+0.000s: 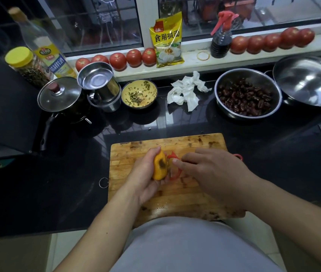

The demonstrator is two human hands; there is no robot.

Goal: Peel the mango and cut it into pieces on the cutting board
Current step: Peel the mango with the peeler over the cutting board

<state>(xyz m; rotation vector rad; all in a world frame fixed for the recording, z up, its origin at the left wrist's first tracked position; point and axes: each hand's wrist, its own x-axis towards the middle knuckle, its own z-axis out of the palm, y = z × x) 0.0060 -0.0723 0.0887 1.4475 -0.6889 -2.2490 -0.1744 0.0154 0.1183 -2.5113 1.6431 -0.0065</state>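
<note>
A small yellow-orange mango (159,166) with a dark blotch on its skin is held upright over the wooden cutting board (128,154) by my left hand (146,173), fingers wrapped around its left and lower side. My right hand (210,169) grips a red peeler (172,156) whose head touches the mango's right side; the end of its red handle (238,156) shows past my knuckles. My forefinger lies along the peeler. The blade itself is hidden between the hand and the fruit.
Behind the board on the black counter stand a lidded pot (59,95), a steel cup (98,83), a bowl of chopped greens (139,94), crumpled tissue (185,91), a steel bowl of dark red fruit (247,95) and an empty steel bowl (308,81). Tomatoes (134,57) line the windowsill.
</note>
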